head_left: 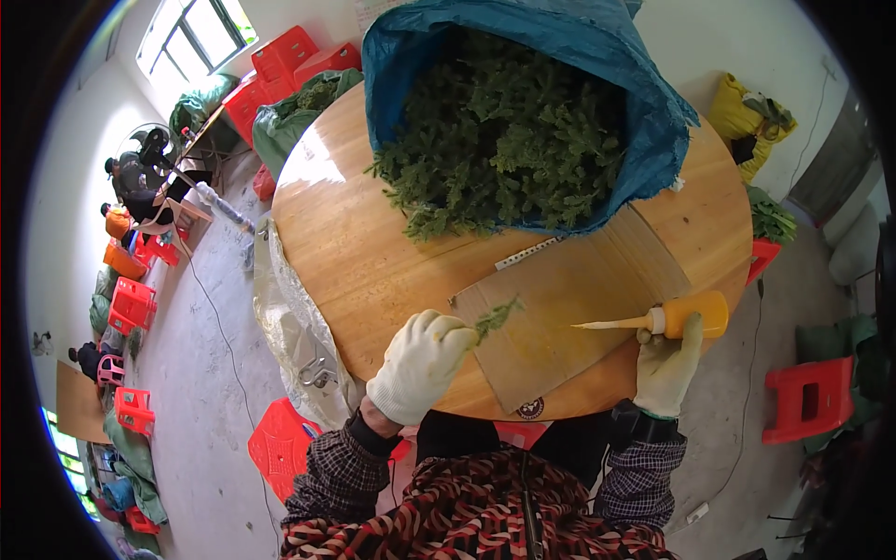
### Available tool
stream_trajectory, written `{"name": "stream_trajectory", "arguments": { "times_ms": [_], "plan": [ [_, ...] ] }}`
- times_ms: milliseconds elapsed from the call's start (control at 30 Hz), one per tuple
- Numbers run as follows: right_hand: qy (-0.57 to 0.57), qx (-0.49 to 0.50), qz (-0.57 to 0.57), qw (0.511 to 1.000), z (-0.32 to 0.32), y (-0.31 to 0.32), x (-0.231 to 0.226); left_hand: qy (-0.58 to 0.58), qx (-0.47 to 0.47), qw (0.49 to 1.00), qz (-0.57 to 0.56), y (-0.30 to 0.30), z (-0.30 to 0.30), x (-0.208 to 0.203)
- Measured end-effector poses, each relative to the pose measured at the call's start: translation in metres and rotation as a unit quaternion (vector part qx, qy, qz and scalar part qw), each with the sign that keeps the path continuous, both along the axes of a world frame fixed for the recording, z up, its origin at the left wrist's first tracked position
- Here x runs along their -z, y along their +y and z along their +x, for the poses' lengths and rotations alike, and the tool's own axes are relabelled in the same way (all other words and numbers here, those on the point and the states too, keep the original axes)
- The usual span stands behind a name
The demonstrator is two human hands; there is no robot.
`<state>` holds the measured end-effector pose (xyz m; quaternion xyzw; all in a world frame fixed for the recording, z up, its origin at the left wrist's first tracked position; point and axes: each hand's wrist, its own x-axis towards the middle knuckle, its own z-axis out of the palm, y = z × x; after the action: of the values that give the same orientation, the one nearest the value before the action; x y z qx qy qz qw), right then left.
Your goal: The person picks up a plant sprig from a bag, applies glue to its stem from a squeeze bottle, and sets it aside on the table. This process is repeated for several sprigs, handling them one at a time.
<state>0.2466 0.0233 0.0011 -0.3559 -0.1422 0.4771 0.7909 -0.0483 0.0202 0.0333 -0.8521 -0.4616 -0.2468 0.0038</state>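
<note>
My left hand [422, 366], in a white knit glove, is closed on the end of a small green artificial pine sprig [497, 318], which sticks out to the right over a cardboard sheet [569, 299]. In my right hand [668, 366], also gloved, is a yellow squeeze bottle [697, 315] with a long pale nozzle. The bottle lies sideways, its nozzle pointing left toward the sprig, with a gap between them. Beyond the cardboard, a big blue sack [667, 103] lies open toward me, full of green pine sprigs [523, 140] that spill onto the wooden table [322, 210].
A white strip with dark holes [528, 253] lies at the cardboard's far edge. Clear plastic sheeting [297, 341] hangs off the table's left side. Red stools [280, 448] stand around, one at the right [810, 399]. A cable [219, 317] crosses the floor near a fan [149, 154].
</note>
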Motion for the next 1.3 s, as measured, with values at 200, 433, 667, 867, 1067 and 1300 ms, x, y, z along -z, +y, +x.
{"name": "stream_trajectory", "arguments": {
  "times_ms": [200,433,667,867,1067,1300],
  "plan": [
    [-0.003,-0.005,0.008,1.0,0.002,0.0,0.002,0.079,0.081,0.992,-0.055,0.001,0.001,0.007],
    [-0.005,-0.01,0.006,1.0,0.008,-0.001,0.009,0.066,-0.007,0.997,-0.051,-0.002,0.008,0.014],
    [0.002,-0.001,0.003,1.0,0.005,0.0,0.007,0.092,-0.006,0.995,-0.044,-0.004,0.009,0.018],
    [0.004,-0.009,0.009,1.0,0.003,-0.001,0.003,0.074,-0.085,0.992,-0.06,-0.009,0.024,0.014],
    [0.013,0.003,-0.002,1.0,0.001,-0.001,0.001,0.04,-0.1,0.992,-0.072,-0.005,0.024,0.024],
    [0.011,-0.008,0.013,1.0,0.006,-0.001,0.007,0.01,-0.115,0.989,-0.097,-0.008,0.022,0.026]
  ]
}}
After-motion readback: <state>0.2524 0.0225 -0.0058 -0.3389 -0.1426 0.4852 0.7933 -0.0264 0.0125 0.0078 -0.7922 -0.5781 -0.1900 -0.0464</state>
